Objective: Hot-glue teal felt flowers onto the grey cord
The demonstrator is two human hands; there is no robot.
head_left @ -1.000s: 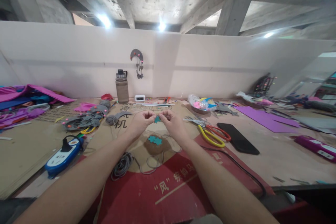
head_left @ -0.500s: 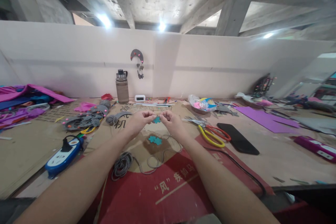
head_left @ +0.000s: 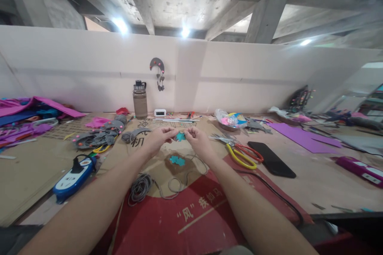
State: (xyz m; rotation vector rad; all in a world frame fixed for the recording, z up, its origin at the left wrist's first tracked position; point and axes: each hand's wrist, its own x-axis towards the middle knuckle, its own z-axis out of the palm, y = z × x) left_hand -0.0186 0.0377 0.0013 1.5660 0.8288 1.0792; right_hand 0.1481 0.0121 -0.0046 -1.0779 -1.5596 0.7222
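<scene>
Between my two hands, a small teal cut-out piece [head_left: 180, 137] is held up above the cardboard. My left hand [head_left: 160, 140] pinches its left side, and my right hand [head_left: 196, 139] pinches its right side; the fingertips partly cover it. Directly below, more teal cut-out pieces [head_left: 177, 160] lie on a brown patch of the cardboard. A loose grey cord [head_left: 175, 191] curls in front of them, running from a coiled grey bundle [head_left: 140, 188] near my left forearm.
Right of my hands lie scissors with yellow and red handles [head_left: 243, 155] and a black phone [head_left: 271, 159]. A blue-and-white power strip [head_left: 73, 179] is at left, below grey felt pieces [head_left: 101, 133]. A water bottle [head_left: 140, 101] stands by the wall, near a hanging moon ornament [head_left: 157, 65].
The held teal piece shows a little more between my fingertips. Both hands stay pinched in nearly the same place, and the view has shifted very slightly.
</scene>
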